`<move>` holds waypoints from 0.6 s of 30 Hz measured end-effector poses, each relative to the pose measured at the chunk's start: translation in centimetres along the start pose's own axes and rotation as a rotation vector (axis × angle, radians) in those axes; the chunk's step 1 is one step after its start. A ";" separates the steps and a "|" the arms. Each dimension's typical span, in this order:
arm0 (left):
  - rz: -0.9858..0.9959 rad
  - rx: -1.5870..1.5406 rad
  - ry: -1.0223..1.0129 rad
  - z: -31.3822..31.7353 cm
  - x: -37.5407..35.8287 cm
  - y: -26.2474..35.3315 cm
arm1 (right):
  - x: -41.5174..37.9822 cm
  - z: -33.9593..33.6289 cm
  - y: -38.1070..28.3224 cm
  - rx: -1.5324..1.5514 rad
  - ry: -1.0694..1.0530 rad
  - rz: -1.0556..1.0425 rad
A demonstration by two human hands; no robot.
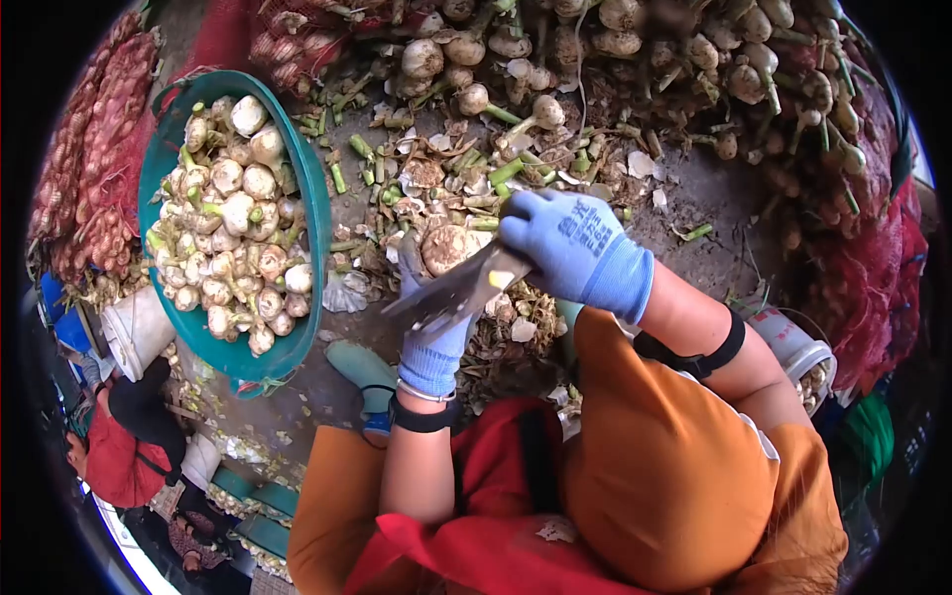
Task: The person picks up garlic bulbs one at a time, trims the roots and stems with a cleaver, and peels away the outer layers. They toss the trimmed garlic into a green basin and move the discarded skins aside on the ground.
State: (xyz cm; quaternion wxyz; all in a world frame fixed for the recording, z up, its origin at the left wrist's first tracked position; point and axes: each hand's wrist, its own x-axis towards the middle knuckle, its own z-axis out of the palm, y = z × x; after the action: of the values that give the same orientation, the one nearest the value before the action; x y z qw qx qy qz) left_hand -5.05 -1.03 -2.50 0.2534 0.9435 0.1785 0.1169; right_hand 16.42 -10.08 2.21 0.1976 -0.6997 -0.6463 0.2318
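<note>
My right hand (570, 243), in a light blue glove with dark print, is wrapped round the grip of a knife (448, 295). The wide, dark blade slants down to the left, over my left hand. My left hand (434, 349), gloved too, is mostly hidden behind that blade. A garlic bulb (446, 248) with its roots facing up shows just past the blade, held by the left fingers as far as they can be seen. Cut green stems (506, 174) and dry husks lie on the ground beyond both hands.
A green basin (319, 213) full of trimmed garlic bulbs (233, 213) stands on the left. Garlic with stems (615, 40) is heaped at the back. Red mesh sacks (94, 149) flank both sides. A white bucket (793, 342) sits at right; another person (124, 451) is at lower left.
</note>
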 end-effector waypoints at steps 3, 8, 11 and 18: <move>-0.229 -0.401 -0.018 -0.9 0.4 1.3 | 0.3 -0.4 -0.8 -0.006 -0.074 0.035; -0.617 -1.051 -0.011 -2.6 1.3 3.5 | 0.3 0.5 0.6 0.071 -0.015 0.048; -0.770 -0.988 0.059 -2.7 3.3 4.5 | -0.4 2.3 1.2 0.119 0.042 0.115; -0.246 -0.374 0.139 -3.6 5.5 5.3 | 0.1 5.0 6.6 1.153 -0.038 0.691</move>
State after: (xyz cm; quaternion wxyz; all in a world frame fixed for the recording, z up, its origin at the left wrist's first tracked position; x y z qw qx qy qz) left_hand 0.33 -1.57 4.00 0.4234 0.8410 0.2842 0.1809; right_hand 18.87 -10.67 -5.63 0.4426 -0.6447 -0.1613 0.6020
